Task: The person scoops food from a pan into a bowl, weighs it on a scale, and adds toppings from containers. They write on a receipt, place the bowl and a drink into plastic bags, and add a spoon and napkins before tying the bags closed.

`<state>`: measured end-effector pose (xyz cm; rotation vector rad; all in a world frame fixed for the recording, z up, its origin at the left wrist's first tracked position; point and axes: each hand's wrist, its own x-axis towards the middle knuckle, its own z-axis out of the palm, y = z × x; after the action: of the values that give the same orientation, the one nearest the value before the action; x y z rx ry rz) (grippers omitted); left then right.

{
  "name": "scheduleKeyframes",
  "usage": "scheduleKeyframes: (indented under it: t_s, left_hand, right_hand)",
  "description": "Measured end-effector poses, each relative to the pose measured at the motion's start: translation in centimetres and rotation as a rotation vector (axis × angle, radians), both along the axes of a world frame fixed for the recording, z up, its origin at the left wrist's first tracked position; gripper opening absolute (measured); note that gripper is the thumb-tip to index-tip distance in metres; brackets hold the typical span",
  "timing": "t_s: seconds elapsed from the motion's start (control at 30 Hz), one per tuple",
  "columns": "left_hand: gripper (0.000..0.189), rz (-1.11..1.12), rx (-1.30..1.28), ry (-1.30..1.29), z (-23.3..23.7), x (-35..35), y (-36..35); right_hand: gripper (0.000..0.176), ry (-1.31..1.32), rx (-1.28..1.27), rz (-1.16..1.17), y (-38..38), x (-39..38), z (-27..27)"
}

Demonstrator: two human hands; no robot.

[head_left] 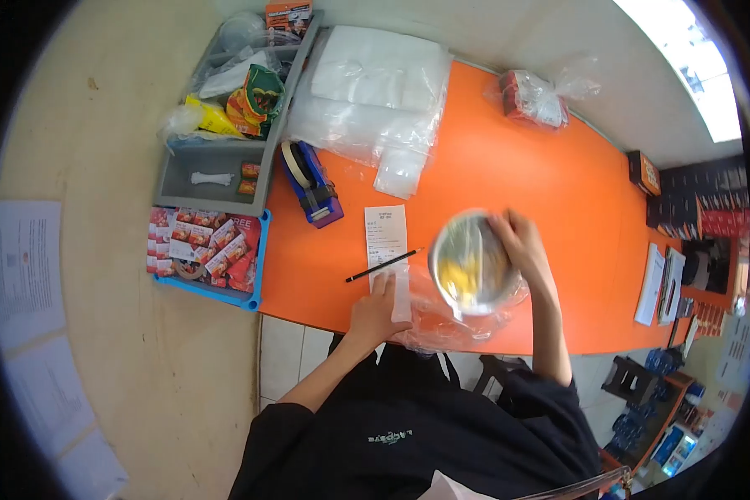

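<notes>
My right hand (517,237) grips the rim of a round bowl (472,262) with a clear cover and yellow and green food inside. Below the bowl, a crumpled clear plastic bag (442,323) lies at the table's front edge. My left hand (377,312) rests with fingers apart on the lower end of a white paper receipt (386,233) and the bag's left edge. Across the receipt lies a black pencil (383,265), just above my left fingertips.
On the orange table (483,167) stand a blue tape dispenser (312,185), stacked plastic bags (375,75) and a wrapped red package (533,100). Left are a grey divided tray (212,179) and a blue crate (263,262). Papers (658,283) lie far right.
</notes>
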<state>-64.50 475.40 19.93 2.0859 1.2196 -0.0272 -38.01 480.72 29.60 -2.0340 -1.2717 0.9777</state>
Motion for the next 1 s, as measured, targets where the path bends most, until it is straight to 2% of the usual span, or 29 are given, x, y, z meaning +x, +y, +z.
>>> scheduleKeyframes:
  t_s: [0.07,0.17,0.23,0.27,0.3,0.37,0.4,0.5,0.53,0.63,0.67,0.7,0.77,0.83,0.9,0.93,0.97,1.0]
  left_hand:
    - [0.103,-0.071,0.042,-0.078,-0.6,-0.4,0.3]
    - [0.112,-0.165,-0.048,-0.12,-0.8,-0.9,0.8]
    - [0.114,-0.216,-0.069,-0.173,-0.3,-1.4,1.0]
    - [0.115,-0.244,-0.071,-0.201,0.1,-1.4,1.2]
    - [0.115,-0.237,-0.012,-0.271,0.4,-1.4,1.2]
    - [0.114,-0.202,0.098,-0.41,1.3,-1.3,0.7]
    - [0.109,-0.195,-0.003,-0.347,2.7,-1.0,0.8]
    - [0.103,-0.224,0.1,-0.308,5.9,-0.7,0.8]
    - [0.1,-0.221,0.22,-0.362,5.8,-0.8,0.5]
    - [0.094,-0.222,0.135,-0.2,7.2,-0.2,0.4]
    - [0.089,-0.189,0.247,-0.319,6.4,-0.4,0.0]
    - [0.086,-0.154,0.305,-0.27,6.9,-0.5,0.9]
    - [0.081,-0.11,0.344,-0.116,8.7,-2.5,0.0]
    - [0.069,-0.143,0.335,-0.045,12.4,-2.3,1.0]
    - [0.063,-0.15,0.304,-0.011,15.2,-1.9,1.4]
    - [0.047,-0.096,0.411,-0.15,14.0,-1.4,1.3]
    - [0.037,-0.037,0.465,-0.171,13.7,-0.3,1.4]
    - [0.028,0.019,0.511,-0.19,13.4,0.9,1.4]
  right_hand:
    - [0.036,0.107,-0.019,-0.134,-6.6,-2.0,0.9]
    - [0.038,0.27,-0.043,-0.35,-13.7,-5.8,-0.4]
    - [0.04,0.212,-0.07,-0.449,-16.5,-6.9,-5.3]
    - [0.043,0.283,-0.033,-0.598,-16.8,-8.0,-7.6]
    - [0.044,0.331,0.047,-0.698,-17.8,-8.1,-12.2]
    - [0.044,-0.048,0.094,-0.63,-17.4,-9.0,-14.3]
    - [0.041,0.044,-0.017,-0.618,-17.2,-9.1,-13.0]
    - [0.04,0.068,0.215,-0.717,-18.4,-9.3,-8.1]
    - [0.037,-0.332,0.249,-0.641,-19.9,-7.8,-8.5]
    - [0.032,-0.141,0.189,-0.531,-20.8,-5.1,-13.8]
    - [0.025,0.046,-0.094,-0.508,-19.7,-5.5,-9.4]
    - [0.023,-0.106,0.025,-0.47,-17.8,-4.1,-6.4]
    - [0.022,-0.355,0.185,-0.413,-18.7,-3.6,-2.2]
    - [0.023,-0.412,0.127,-0.311,-18.6,-2.8,2.6]
    - [0.018,-0.763,0.387,-0.176,-16.9,-6.0,9.2]
    - [0.017,-0.763,0.452,-0.058,-16.0,-7.0,9.3]
    - [0.016,-0.757,0.515,0.062,-15.1,-7.9,9.3]
    - [0.016,-0.587,0.483,0.225,-14.1,-8.5,6.2]
